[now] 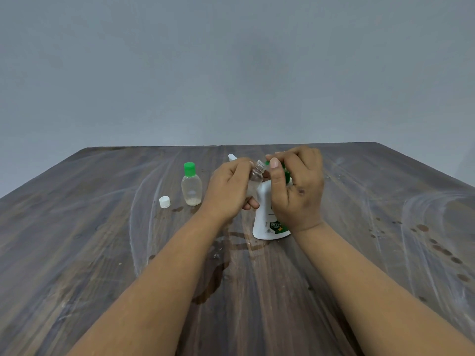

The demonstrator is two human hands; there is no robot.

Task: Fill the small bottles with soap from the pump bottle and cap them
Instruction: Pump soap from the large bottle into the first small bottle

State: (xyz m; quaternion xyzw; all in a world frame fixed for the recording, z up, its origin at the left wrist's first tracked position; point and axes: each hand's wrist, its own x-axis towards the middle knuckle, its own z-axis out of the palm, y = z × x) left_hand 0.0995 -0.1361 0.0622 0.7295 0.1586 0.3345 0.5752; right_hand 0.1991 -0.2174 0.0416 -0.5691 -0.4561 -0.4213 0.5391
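Two small clear bottles are in view: one with a green cap (189, 168) stands on the table (102, 240), and one uncapped bottle (256, 177) is gripped tilted in the left hand (227, 187). One white pump bottle (267, 214) stands just behind the hands, its green pump top under the right hand (298, 183), whose fingers curl over it. One loose white cap (164, 201) lies left of the capped bottle (191, 187).
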